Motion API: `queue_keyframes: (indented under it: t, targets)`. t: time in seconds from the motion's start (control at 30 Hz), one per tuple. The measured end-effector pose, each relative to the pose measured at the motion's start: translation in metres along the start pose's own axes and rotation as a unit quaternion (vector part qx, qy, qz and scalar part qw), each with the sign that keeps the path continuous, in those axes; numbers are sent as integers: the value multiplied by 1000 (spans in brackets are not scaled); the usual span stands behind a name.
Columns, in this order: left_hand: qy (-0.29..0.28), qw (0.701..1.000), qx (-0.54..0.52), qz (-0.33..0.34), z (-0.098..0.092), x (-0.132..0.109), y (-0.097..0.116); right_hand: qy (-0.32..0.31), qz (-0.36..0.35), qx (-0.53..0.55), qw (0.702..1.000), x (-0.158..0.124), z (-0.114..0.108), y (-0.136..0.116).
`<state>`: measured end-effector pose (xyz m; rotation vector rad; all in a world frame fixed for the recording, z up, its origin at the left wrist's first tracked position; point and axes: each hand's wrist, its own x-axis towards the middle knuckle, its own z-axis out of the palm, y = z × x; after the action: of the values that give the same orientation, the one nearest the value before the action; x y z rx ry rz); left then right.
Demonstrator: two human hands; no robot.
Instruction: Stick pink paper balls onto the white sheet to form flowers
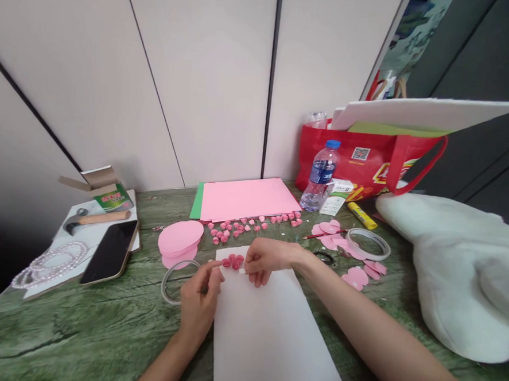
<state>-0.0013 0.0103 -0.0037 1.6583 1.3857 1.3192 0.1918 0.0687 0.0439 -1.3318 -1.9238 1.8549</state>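
Note:
A long white sheet [265,328] lies lengthwise in front of me. A small cluster of pink rolled paper roses [233,262] rests near its far edge. To the left of the cluster is my left hand [199,297], its index finger stretched toward the roses and its thumb apart; nothing shows in it. My right hand [265,261] is closed in a pinch at the right of the cluster. A small white strip [243,270] sticks out from its fingertips, just beside the roses. Most of that strip is hidden by the fingers.
More paper roses [256,223] lie in rows before pink paper [250,197]. Tape rolls [367,244], pink ovals [180,238] and cut petals [355,277] flank the sheet. A phone [110,252] and hammer [96,218] lie left; a bottle [321,178] and red bag [364,155] stand right.

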Motion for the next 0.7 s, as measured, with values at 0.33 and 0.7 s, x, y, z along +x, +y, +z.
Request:
queue_keyframes:
  t: [0.33,0.7]
  targets:
    - [-64,982,133,118,0,-5,-2,50,67,-34,996,10,24,-4]
    - [-85,967,189,151,1,-5,-2,64,64,-59,994,14,24,-3]
